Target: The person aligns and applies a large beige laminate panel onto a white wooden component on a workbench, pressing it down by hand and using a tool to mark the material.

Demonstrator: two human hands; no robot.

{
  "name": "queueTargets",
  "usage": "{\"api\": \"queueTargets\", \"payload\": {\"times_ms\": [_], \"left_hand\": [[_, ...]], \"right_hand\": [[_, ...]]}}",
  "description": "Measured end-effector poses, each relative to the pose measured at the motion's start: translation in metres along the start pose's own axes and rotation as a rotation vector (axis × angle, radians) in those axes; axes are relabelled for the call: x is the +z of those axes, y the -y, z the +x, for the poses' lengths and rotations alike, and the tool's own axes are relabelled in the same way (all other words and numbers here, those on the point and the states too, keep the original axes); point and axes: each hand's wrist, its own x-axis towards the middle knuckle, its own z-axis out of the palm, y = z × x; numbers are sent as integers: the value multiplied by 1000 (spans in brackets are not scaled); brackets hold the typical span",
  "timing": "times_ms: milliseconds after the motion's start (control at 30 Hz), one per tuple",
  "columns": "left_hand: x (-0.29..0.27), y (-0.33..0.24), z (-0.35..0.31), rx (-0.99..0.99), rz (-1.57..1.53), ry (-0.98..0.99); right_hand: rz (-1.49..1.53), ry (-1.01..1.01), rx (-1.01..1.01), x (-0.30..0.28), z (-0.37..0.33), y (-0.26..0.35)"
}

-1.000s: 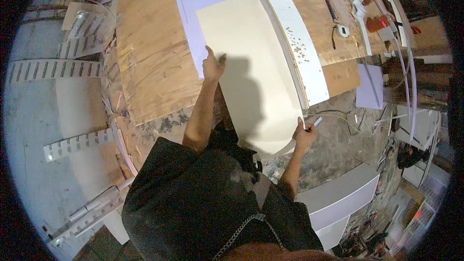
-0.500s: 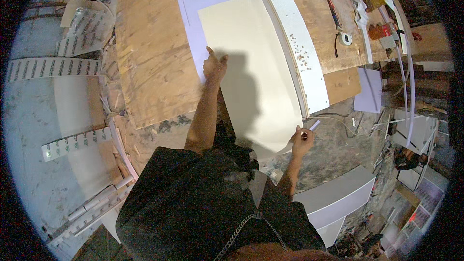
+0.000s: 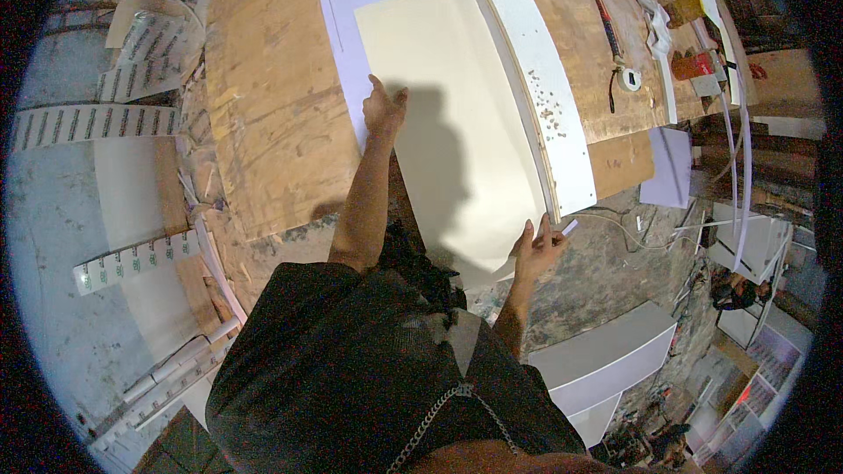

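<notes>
A large cream sheet (image 3: 479, 123) lies lengthwise over a lilac sheet (image 3: 351, 44) on a plywood worktable (image 3: 272, 114). My left hand (image 3: 384, 110) rests at the cream sheet's left edge, index finger and thumb apart. At its near right corner is my right hand (image 3: 538, 253), fingers stretched out and spread, close to the end of a white board (image 3: 549, 114). A short pale strip (image 3: 571, 228) shows beside the right fingertips; whether they touch it, I cannot tell. My shadow falls across the cream sheet.
Small brown bits (image 3: 549, 110) are scattered on the white board. To its right lie a hammer (image 3: 604, 17) and a tape measure (image 3: 628, 79). A grey-topped panel (image 3: 606, 355) stands at the lower right, and another person (image 3: 738, 290) is beyond. Offcuts (image 3: 228, 285) litter the left floor.
My right hand has shifted slightly left and down, and its fingers have gone from curled at the sheet's corner to spread. The left hand stays at the sheet's left edge.
</notes>
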Motion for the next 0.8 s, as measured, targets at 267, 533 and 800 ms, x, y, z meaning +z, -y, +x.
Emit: {"api": "queueTargets", "payload": {"times_ms": [267,533,800], "left_hand": [[-3,-4,9,28,-9,-50],[2,2,22,-37,-182,-11],[-5,-3,23,-55,-71,-74]], "right_hand": [[-17,44,22,15,1,0],[86,-15,113,19,4,7],[496,-64,377,7,-14,-33]]}}
